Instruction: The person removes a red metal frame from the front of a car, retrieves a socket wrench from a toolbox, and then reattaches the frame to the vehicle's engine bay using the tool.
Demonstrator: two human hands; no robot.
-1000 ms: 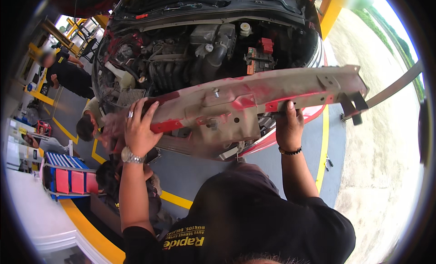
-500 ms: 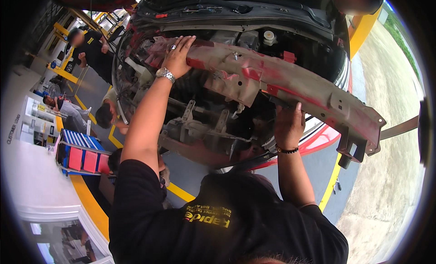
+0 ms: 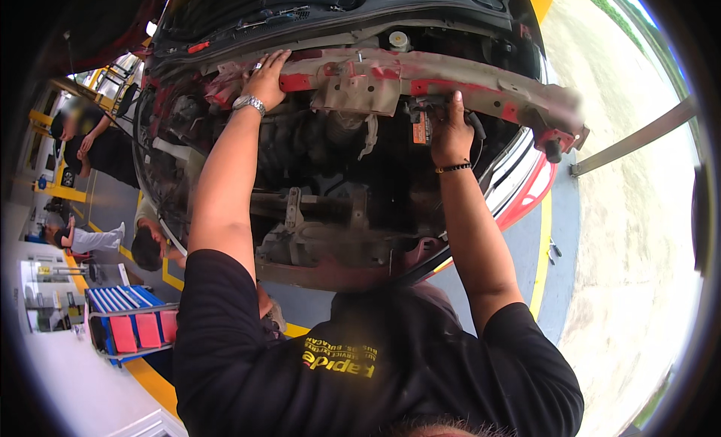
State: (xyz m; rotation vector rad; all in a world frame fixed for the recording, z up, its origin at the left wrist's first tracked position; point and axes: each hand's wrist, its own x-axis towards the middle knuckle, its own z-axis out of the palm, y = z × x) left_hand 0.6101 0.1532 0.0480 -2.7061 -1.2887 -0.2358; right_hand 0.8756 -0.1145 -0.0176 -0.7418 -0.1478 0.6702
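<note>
the person holds a long red and grey metal crossmember (image 3: 420,80) across the front of an open engine bay (image 3: 338,174), just under the raised hood (image 3: 338,9). the left hand (image 3: 266,76) lies on its upper left edge, fingers curled over the rim. the right hand (image 3: 451,129) grips its lower edge near the middle, fingers closed round it. the beam's right end (image 3: 559,133) juts past the red fender (image 3: 526,189) into open air. a blue tool cart (image 3: 128,324) stands well apart, lower left.
</note>
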